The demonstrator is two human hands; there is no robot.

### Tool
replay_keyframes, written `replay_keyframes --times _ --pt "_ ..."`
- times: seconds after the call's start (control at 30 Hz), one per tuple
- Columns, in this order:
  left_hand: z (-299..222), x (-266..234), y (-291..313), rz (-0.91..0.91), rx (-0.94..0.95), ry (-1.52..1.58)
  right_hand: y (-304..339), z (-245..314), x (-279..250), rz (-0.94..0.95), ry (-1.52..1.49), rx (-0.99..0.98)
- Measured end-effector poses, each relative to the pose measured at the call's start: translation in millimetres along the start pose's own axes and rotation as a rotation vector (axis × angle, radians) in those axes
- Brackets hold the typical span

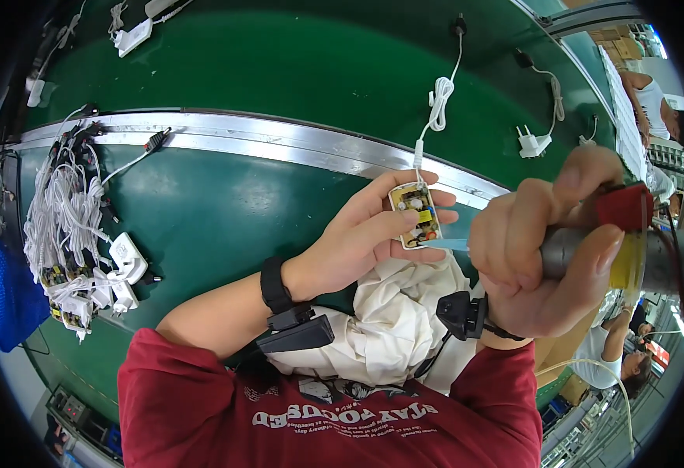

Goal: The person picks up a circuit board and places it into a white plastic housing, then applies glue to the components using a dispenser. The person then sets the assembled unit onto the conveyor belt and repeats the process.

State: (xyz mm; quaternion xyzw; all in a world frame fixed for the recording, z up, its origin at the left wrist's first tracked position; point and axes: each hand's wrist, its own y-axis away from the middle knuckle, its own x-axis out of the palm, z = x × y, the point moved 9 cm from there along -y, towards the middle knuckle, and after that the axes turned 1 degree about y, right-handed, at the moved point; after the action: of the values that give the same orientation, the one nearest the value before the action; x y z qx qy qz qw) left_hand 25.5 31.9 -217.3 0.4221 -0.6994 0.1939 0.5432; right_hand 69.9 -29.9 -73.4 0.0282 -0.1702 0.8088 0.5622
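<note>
Over the green bench (pixel 225 210), at about one o'clock from the picture's centre, the left hand (pixel 365 234) pinches a small circuit board (pixel 416 214) between thumb and fingers, its white cable (pixel 438 101) trailing toward twelve. The right hand (pixel 545 257), at three o'clock, is clenched round a grey dispensing tool (pixel 591 249) whose pale blue tip (pixel 445 244) touches the board's lower edge. With so light a pinch, the tip's push could tilt the board, or the cable could tug it askew.

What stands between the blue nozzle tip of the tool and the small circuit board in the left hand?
Nothing visible. The nozzle tip of the tool in the right hand already reaches the circuit board's lower edge, held by the left hand.
</note>
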Motion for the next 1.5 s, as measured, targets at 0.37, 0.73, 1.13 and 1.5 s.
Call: replay_keyframes --times 0.37,0.73,1.13,1.5 --pt "1.7 2.0 1.5 0.045 -0.025 0.048 0.4 -5.8 5.1 0.105 0.007 0.018" --pt "5.0 6.2 1.4 0.024 -0.032 -0.011 1.2 6.0 4.4 0.024 0.068 -0.005" --pt "-83.4 59.6 -85.0 -0.215 0.59 -2.148 4.9 15.3 10.9 -0.025 0.056 -0.045" --pt "-279.5 19.7 20.9 -0.804 0.886 -2.8 3.1 14.9 7.9 -0.058 0.101 -0.031"
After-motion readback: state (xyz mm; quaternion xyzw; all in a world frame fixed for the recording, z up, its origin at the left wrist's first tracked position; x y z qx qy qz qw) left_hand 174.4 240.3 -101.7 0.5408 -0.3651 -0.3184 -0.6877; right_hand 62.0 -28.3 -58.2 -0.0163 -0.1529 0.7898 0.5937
